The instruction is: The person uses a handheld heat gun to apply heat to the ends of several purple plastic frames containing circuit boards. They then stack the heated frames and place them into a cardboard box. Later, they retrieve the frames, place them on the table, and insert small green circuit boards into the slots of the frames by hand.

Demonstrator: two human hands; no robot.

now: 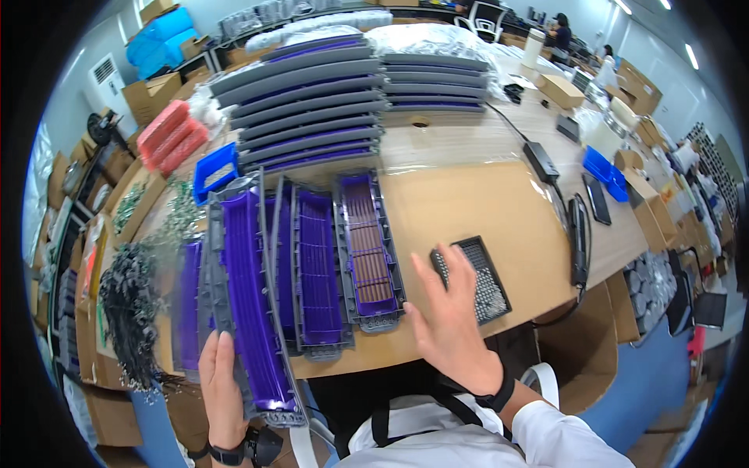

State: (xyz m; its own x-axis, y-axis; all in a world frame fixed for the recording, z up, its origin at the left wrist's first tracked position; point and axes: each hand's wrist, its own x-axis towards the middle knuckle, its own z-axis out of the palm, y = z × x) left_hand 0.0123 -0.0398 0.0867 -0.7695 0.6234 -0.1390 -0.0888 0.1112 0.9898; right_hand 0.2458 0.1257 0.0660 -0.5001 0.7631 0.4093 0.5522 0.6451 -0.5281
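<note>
Room: a bright workshop with pale walls (66, 101) and a blue floor (640, 366); cardboard boxes (148, 97) line the far left, and a person (560, 35) is at the far right.
Table: a wood-look tabletop (460, 140), with a brown cardboard sheet (484, 195) covering much of its near part.
Tall stack: curved grey-and-purple panels (304, 101), layered at the far left beside a lower stack (437, 82). A knock from the raised panel's far end could probably set them sliding.
Raised panel: a long purple panel with a grey frame (253, 296), tilted at the near left, its near end past the table edge. It could drop or scrape the flat panel (318, 265) to its right if its support slips.
Wires: a dark tangle (129, 304) at the left, which could snag on a frame corner.
Left hand: fingers (225, 351) straight and together at the raised panel's left edge; how firmly it grips, I cannot tell.
Right hand (452, 327): open, fingers spread over the tray's left side, with nothing visible in it.
Tray: black (495, 274), on the cardboard near the table's near edge; a wrist bump could tip it.
Metal bits: tiny, loose, silvery pieces (485, 290) inside the tray; they would scatter, likely onto the floor.
</note>
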